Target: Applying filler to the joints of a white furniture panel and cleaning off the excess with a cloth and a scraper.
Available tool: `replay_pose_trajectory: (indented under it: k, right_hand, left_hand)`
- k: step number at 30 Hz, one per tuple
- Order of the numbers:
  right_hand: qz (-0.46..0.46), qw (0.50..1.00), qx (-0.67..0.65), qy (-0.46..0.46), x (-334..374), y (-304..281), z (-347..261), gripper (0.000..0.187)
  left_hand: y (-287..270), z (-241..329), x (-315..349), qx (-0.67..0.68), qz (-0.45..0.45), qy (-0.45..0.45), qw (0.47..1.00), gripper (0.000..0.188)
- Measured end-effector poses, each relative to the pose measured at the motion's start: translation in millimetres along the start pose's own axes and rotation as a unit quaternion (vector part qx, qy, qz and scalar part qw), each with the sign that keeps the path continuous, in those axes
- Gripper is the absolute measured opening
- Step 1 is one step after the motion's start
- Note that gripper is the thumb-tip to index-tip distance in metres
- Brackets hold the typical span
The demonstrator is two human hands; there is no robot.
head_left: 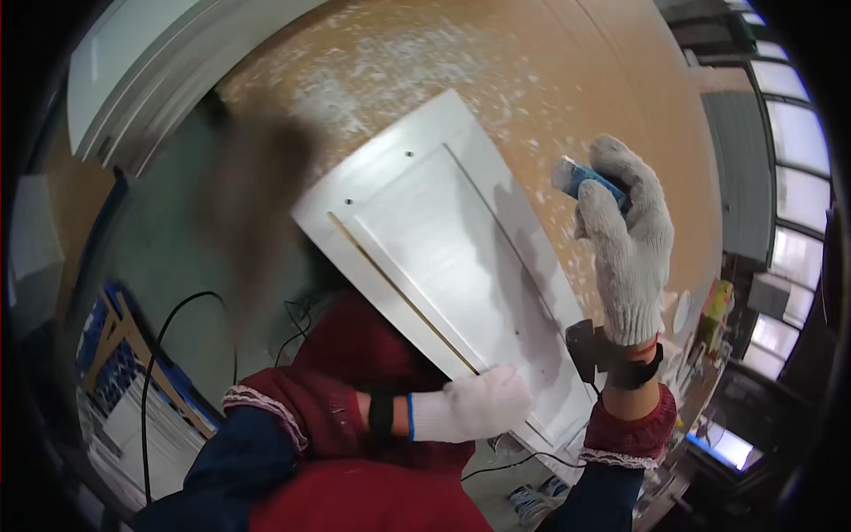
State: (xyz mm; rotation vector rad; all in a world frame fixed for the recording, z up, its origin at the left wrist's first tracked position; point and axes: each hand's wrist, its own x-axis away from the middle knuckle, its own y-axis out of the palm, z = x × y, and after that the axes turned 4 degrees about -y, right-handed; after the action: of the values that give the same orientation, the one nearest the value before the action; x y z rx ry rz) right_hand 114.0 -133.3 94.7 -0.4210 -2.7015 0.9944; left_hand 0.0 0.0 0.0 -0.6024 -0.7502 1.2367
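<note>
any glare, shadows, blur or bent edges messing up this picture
Head view: glare on the white panel, shadows along its right side, heavy blur on the brown shape at left, windows bright and bowed toward the dark rim.

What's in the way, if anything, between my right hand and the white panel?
Nothing visible blocks the way from your right hand, holding a small blue block, to the white panel; only dusty tabletop shows between. Your left hand overlaps the panel's near edge.
</note>
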Motion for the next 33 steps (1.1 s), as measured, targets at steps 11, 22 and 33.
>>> replay_pose_trajectory:
  k: [11, 22, 33]
  right_hand:
    - [0.092, 0.924, 0.283, -0.241, 211, -14, 51, 0.057]
    - [0.185, 0.959, 0.179, -0.117, 190, -121, 105, 0.054]
    - [0.042, 0.891, 0.417, 0.173, 24, -181, 242, 0.057]
  left_hand:
    - [-15, 15, 30, 0.758, 0.142, -0.012, 0.636, 0.033]
    - [10, 35, 8, 0.653, 0.213, -0.085, 0.722, 0.019]
    - [26, 34, -26, -0.015, 0.315, 0.037, 0.948, 0.023]
